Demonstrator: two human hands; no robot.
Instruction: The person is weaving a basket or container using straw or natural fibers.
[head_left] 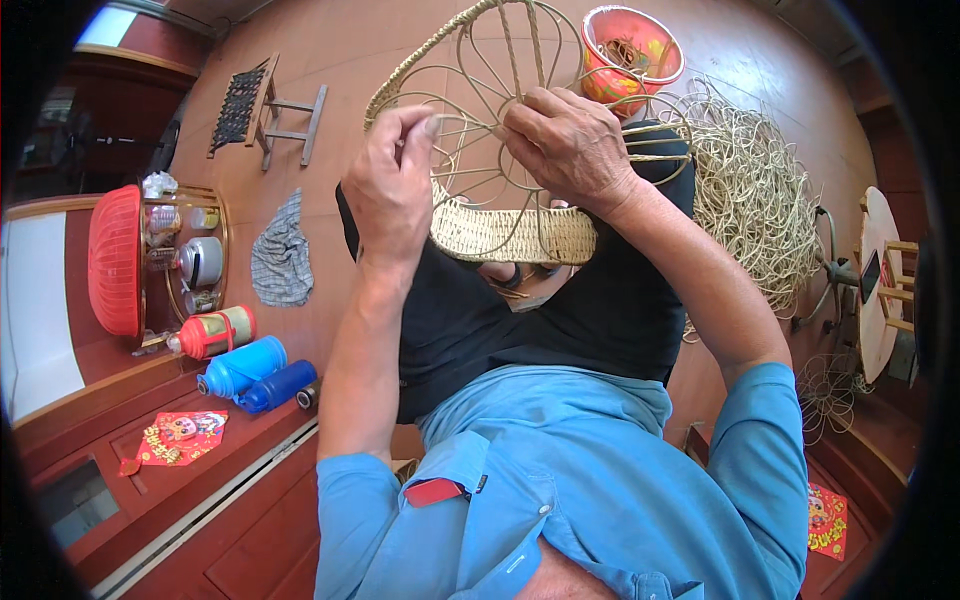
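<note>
A half-woven straw piece (510,238) with a woven band, braided rim and looping wire frame sits between my knees. My left hand (390,185) is at its left side, fingers curled with thumb up by the wires; whether a thin strand is between them is too small to tell. My right hand (568,150) grips the frame near the centre where the wires meet, fingertips bent round them. Parts of my sandalled feet show below the band.
A red bucket (630,45) with strands and a straw pile (745,210) lie right. A wooden stand (868,280) is far right. A folding stool (237,110), grey cloth (280,255), rack with red basket (112,260) and flasks (243,368) are left.
</note>
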